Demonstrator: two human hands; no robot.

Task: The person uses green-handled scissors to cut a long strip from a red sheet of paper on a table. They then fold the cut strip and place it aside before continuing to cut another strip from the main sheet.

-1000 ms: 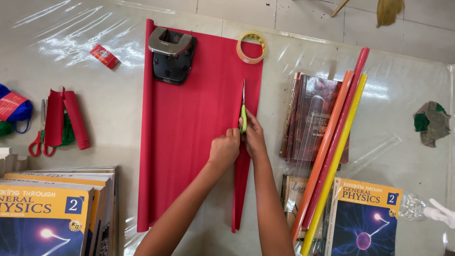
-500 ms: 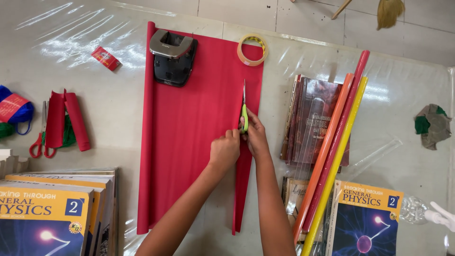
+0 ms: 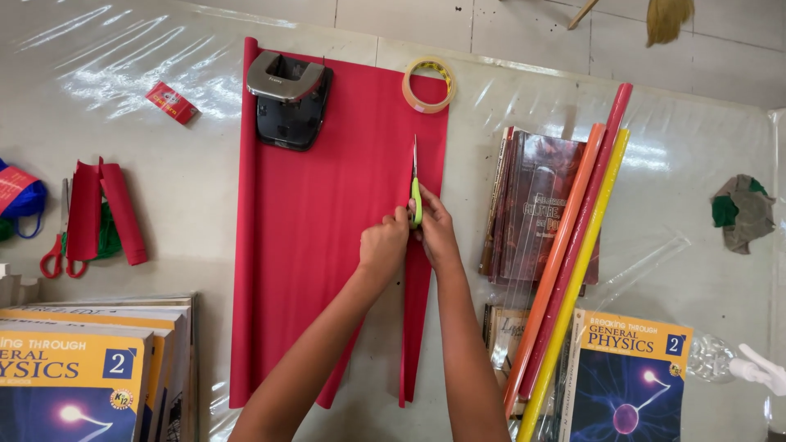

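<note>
Nearest the viewer, the left hand presses closed fingers flat on a large red paper sheet spread on the plastic-covered table, while the right hand just beside it is closed around green-handled scissors, blades pointing away along a cut. The paper looks thin, light and floppy, likely easy to tear, best steadied close beside the cut; farther off, a black hole punch and tape roll weigh down its far edge

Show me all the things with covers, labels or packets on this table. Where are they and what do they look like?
Small red packet: flat rectangle, top left.
Yellow-and-blue book: on a stack, bottom left.
Blue book: glowing globe picture, bottom right.
Dark red book: shiny wrapped cover, right of the red paper.
</note>
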